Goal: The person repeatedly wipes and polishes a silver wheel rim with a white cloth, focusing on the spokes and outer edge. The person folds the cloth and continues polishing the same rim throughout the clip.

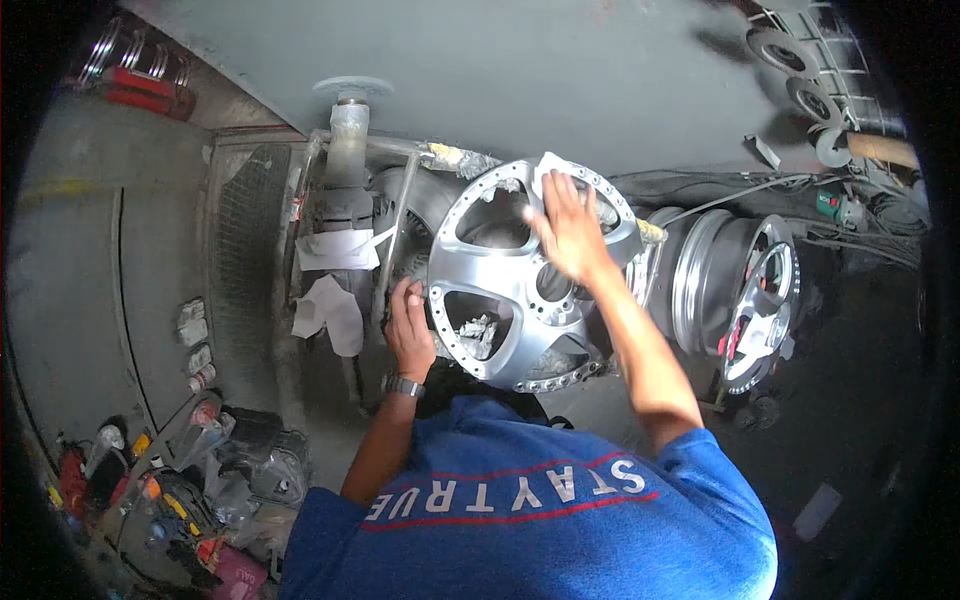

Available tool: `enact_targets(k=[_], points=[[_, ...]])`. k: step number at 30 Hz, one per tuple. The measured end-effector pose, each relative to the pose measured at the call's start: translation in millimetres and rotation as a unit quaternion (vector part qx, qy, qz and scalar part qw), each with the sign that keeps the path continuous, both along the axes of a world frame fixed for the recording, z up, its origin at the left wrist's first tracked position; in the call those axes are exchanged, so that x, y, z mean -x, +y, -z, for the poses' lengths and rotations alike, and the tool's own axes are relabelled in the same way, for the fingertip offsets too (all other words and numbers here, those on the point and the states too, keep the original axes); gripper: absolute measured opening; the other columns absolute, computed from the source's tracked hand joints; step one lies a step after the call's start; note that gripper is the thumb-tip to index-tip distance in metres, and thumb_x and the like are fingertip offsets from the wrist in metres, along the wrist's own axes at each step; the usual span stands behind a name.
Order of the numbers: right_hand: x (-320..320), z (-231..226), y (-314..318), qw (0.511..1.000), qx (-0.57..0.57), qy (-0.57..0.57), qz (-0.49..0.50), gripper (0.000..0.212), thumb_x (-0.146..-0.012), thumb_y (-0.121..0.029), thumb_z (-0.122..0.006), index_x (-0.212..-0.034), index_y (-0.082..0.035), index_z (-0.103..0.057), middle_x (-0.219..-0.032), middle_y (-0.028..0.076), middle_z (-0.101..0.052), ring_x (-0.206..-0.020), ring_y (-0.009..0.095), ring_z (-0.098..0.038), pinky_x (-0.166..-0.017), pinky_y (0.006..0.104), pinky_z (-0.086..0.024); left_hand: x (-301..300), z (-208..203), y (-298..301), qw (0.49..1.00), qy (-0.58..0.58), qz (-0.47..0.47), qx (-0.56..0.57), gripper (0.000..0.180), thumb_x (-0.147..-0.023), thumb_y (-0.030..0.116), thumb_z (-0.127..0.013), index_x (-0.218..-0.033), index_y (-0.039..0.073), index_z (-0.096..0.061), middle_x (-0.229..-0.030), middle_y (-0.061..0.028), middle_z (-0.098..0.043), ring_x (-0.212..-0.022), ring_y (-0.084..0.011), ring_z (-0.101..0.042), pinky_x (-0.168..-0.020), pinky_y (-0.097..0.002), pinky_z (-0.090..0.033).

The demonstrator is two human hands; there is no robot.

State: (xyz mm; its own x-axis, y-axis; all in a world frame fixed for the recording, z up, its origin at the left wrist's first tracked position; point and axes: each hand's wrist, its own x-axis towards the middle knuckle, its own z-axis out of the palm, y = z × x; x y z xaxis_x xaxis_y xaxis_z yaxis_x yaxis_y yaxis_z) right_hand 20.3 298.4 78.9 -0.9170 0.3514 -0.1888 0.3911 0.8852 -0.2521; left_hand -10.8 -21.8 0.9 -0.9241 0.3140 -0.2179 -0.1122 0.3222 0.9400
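A silver spoked wheel face point(473, 268), with small holes around its rim, stands tilted in front of me. My right hand point(572, 228) lies over its upper part, fingers stretched and pressing a folded white sheet point(549, 162) against the rim. What the sheet is made of I cannot make out. My left hand point(410, 332), with a watch at the wrist, holds the wheel face at its left edge. Crumpled pale scraps point(480, 335) show through a lower opening between the spokes.
Right of the wheel face lie a wheel barrel point(700, 270) and another spoked face point(765, 320). White sheets point(335, 310) hang on a stand at left. A green power tool point(838, 207) and cables are at far right. Bags and tools clutter the lower left.
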Motion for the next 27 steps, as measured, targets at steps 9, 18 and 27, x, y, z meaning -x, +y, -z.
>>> enact_targets(k=[9,18,27], points=[[-9,-5,-7,0.998,-0.051,-0.021,-0.035,0.087,-0.109,-0.063,-0.036,-0.164,0.005,-0.035,-0.171,0.027,-0.034,-0.162,0.039,-0.027,-0.129,0.0696,-0.005,-8,7,0,1.0,0.012,-0.016,-0.004,0.041,-0.115,0.026,-0.043,-0.143,-0.001,-0.055,-0.125,-0.0216,-0.075,-0.116,-0.0413,-0.071,-0.099,-0.046,-0.055],[78,-8,79,0.968,0.106,-0.221,-0.058,0.089,-0.109,-0.074,-0.017,-0.166,-0.009,-0.038,-0.173,0.017,-0.035,-0.163,0.033,-0.026,-0.132,0.0646,-0.004,-4,12,-1,1.0,0.0,0.002,-0.017,0.046,-0.116,0.028,-0.042,-0.148,-0.003,-0.053,-0.129,-0.0218,-0.073,-0.12,-0.0333,-0.071,-0.102,-0.0418,-0.055],[-73,14,162,0.937,0.257,-0.103,0.213,0.078,-0.111,-0.065,-0.025,-0.162,-0.01,-0.048,-0.168,0.018,-0.045,-0.158,0.035,-0.036,-0.131,0.0414,-0.025,-7,18,1,0.994,0.097,0.037,0.028,0.045,-0.116,0.024,-0.041,-0.148,-0.004,-0.055,-0.133,-0.0221,-0.072,-0.125,-0.0347,-0.069,-0.107,-0.0425,-0.053]])
